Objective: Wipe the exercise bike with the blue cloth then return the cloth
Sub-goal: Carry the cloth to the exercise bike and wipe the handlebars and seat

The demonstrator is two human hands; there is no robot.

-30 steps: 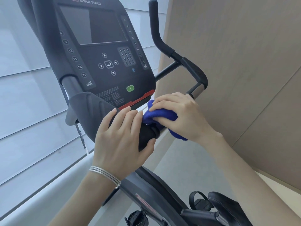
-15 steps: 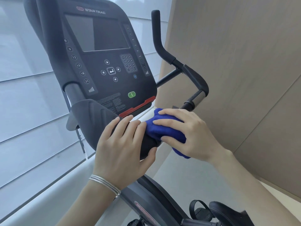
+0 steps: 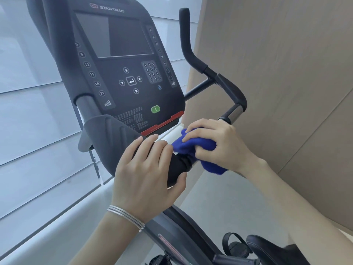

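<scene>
Head view: right hand (image 3: 219,148) grip, clutching blue cloth (image 3: 184,148), is still rubbing handlebar (image 3: 230,91) base; left hand (image 3: 145,175) is clasping exercise bike (image 3: 124,115).

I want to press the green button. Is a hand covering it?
No, the green button shows uncovered, with the left hand and right hand lower down.

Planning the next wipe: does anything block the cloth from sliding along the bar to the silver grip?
Nothing visible. The right hand holds the blue cloth round the bar; beyond it, bare bar leads to the silver grip. The left hand grips the hub opposite.
</scene>
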